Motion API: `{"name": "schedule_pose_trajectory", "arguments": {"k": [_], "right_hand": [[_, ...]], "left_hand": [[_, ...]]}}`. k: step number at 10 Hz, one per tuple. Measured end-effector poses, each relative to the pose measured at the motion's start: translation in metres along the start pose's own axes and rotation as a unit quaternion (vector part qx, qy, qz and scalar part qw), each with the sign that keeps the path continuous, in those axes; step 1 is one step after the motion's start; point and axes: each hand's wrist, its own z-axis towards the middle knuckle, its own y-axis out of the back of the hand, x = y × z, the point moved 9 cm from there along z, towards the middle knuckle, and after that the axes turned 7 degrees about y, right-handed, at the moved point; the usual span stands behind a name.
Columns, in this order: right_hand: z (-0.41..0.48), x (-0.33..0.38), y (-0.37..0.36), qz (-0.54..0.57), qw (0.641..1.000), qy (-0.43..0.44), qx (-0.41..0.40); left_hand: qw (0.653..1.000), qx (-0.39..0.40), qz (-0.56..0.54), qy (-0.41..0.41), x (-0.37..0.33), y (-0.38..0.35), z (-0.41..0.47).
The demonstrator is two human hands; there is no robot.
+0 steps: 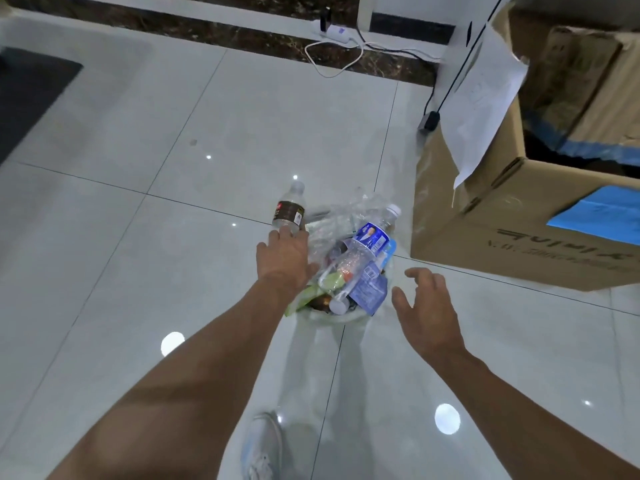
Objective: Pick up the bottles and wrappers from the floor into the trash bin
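Note:
A white trash bin (348,318) with a clear liner stands on the tiled floor below me, heaped with bottles and wrappers. On top lies a clear bottle with a blue label (371,239); blue wrappers (370,292) and a green wrapper (300,298) show beside it. My left hand (284,255) holds the bottom of a clear bottle with a brown label (289,210), upright at the bin's far left edge. Right of the bin, my right hand (423,311) hovers with its fingers spread and nothing in it.
A large open cardboard box (512,216) with blue tape and a hanging white sheet stands right of the bin. A power strip (334,33) and cables lie by the far wall. A dark mat (27,98) is at the left. My white shoe (261,445) is below.

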Motion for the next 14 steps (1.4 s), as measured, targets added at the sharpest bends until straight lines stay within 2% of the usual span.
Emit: {"name": "schedule_pose_trajectory", "arguments": {"k": [2, 5, 7, 9, 10, 11, 12, 13, 14], "right_hand": [[-0.002, -0.003, -0.003, 0.011, 1.000, -0.009, 0.009], [-0.009, -0.015, 0.007, 0.003, 1.000, -0.019, 0.004], [-0.014, -0.025, 0.017, 0.009, 0.999, -0.030, -0.003], [-0.019, -0.039, 0.028, -0.011, 0.999, -0.053, 0.004], [-0.021, -0.039, 0.026, -0.022, 0.998, -0.065, 0.016], [-0.020, -0.037, 0.020, -0.021, 0.997, -0.067, 0.021], [-0.023, -0.034, 0.006, -0.029, 0.994, -0.071, 0.074], [-0.025, -0.029, 0.000, -0.058, 0.991, -0.057, 0.109], [-0.023, -0.026, 0.015, -0.055, 0.994, -0.056, 0.077]], "left_hand": [[0.997, 0.055, -0.051, 0.012, 0.001, -0.021, 0.002], [0.995, 0.083, -0.058, 0.013, -0.010, -0.025, -0.003], [0.997, 0.050, -0.052, 0.019, -0.011, -0.019, -0.005], [0.999, -0.005, -0.052, -0.009, -0.021, 0.001, -0.014], [0.994, -0.109, 0.002, -0.011, -0.025, 0.023, -0.027], [0.991, -0.130, 0.020, -0.019, -0.030, 0.029, -0.038], [0.998, -0.057, 0.000, -0.009, -0.029, 0.009, -0.047], [0.999, -0.021, -0.015, 0.021, -0.020, 0.001, -0.055], [1.000, -0.022, -0.003, 0.002, -0.027, -0.002, -0.063]]}}
